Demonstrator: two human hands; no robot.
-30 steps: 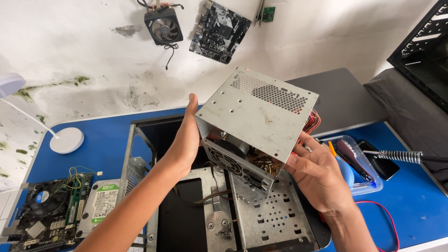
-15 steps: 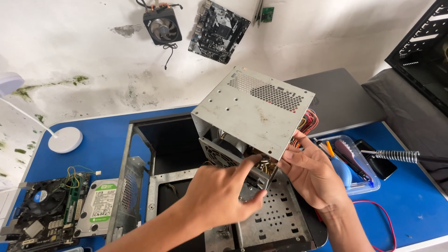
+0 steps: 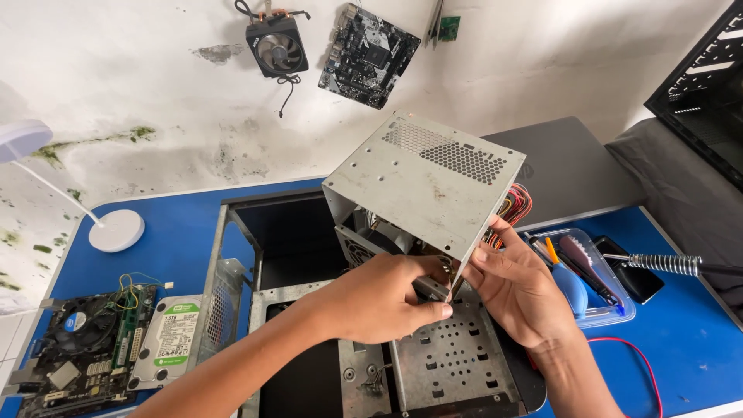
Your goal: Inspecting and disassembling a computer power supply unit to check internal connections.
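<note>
Now the left hand (image 3: 387, 302), off the side wall since a second ago, pinches the open underside of the grey perforated metal power-supply box (image 3: 429, 182), while the right hand (image 3: 515, 290) clasps its lower corner above the open steel computer case (image 3: 232, 279).

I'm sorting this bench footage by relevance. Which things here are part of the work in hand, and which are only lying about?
In hand:
- power supply, gripped by left hand and right hand
- its wire bundle
- open computer case below it

Lying about:
- motherboard and hard drive at left
- lamp
- tool tray
- laptop
- wall-hung fan and board
</note>
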